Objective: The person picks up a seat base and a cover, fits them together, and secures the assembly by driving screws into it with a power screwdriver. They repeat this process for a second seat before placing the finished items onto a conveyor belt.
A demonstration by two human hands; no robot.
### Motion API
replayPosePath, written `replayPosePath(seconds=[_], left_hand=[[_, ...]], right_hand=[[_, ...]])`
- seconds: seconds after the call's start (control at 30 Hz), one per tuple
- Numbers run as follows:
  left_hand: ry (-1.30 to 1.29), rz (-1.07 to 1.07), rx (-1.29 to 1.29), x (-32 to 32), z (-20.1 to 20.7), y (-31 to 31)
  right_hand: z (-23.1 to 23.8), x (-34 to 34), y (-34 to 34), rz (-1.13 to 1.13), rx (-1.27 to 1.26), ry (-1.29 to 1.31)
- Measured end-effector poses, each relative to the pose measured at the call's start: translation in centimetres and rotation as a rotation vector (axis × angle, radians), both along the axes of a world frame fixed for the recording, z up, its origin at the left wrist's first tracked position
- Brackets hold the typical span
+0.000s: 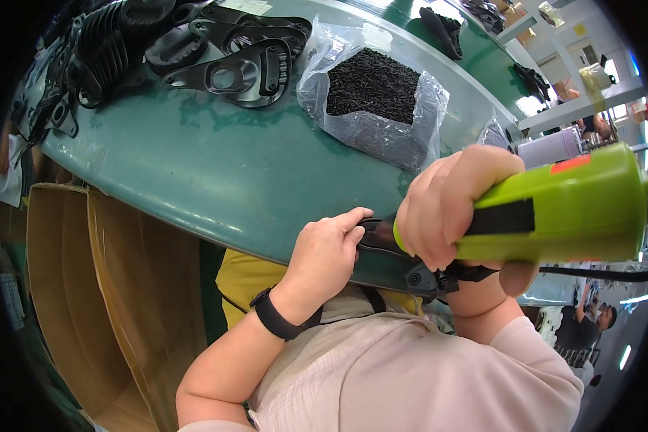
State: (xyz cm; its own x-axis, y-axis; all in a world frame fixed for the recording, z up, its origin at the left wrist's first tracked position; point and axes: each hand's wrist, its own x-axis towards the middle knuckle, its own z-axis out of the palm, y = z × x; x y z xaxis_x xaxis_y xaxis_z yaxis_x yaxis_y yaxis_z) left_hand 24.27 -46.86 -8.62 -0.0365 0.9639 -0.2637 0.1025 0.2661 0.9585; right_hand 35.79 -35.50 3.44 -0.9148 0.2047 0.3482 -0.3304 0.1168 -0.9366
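My right hand (pixel 453 205) is wrapped round a lime-green power screwdriver (pixel 583 209) with a black side panel. The tool's front end points down and left at a black plastic part (pixel 381 236) at the table's near edge. Its tip is hidden behind my right hand. My left hand (pixel 327 248), a black band on its wrist, grips that part's left end, index finger stretched along it. Beyond both hands stands an open clear plastic bag (pixel 407 140) full of small black screws (pixel 373 86).
Several black plastic parts (pixel 241 75) are piled at the far left of the green table (pixel 187 176). A brown cardboard box (pixel 133 288) stands below its left edge. A black cable (pixel 597 274) runs at the right. A person (pixel 587 327) is in the right background.
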Motion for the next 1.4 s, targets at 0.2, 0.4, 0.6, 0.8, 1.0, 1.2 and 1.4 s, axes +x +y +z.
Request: replayPosePath(seconds=[0.2, 0.4, 0.6, 0.8, 1.0, 1.2, 1.4], left_hand=[[0.143, 0.045, 0.206, 0.1, -1.0, -0.2], [0.199, -0.013, 0.258, 0.2, -1.4, -0.1], [0.108, 0.006, 0.181, 0.2, -0.8, -0.3], [0.656, -0.051, 0.291, -0.7, 1.1, -0.5], [0.743, -0.380, 0.619, 2.8, 2.5, 1.3], [0.450, -0.422, 0.520, 0.7, 3.4, 2.2], [-0.218, -0.052, 0.293, -2.1, 2.4, -1.3]], right_hand=[[-0.7, -0.2, -0.7, -0.042, -0.023, 0.009], [-0.1, -1.3, -1.7, -0.030, 0.093, 0.095], [0.5, 1.3, -1.5, -0.077, -0.060, 0.115], [3.6, 6.1, 0.4, -0.218, 0.153, 0.459], [1.7, 13.4, 1.0, -0.735, 0.242, 0.579], [0.4, 19.5, 0.6, -1.081, 0.233, 0.647], [-3.3, 19.3, 1.8, -1.120, -0.012, 0.557]])
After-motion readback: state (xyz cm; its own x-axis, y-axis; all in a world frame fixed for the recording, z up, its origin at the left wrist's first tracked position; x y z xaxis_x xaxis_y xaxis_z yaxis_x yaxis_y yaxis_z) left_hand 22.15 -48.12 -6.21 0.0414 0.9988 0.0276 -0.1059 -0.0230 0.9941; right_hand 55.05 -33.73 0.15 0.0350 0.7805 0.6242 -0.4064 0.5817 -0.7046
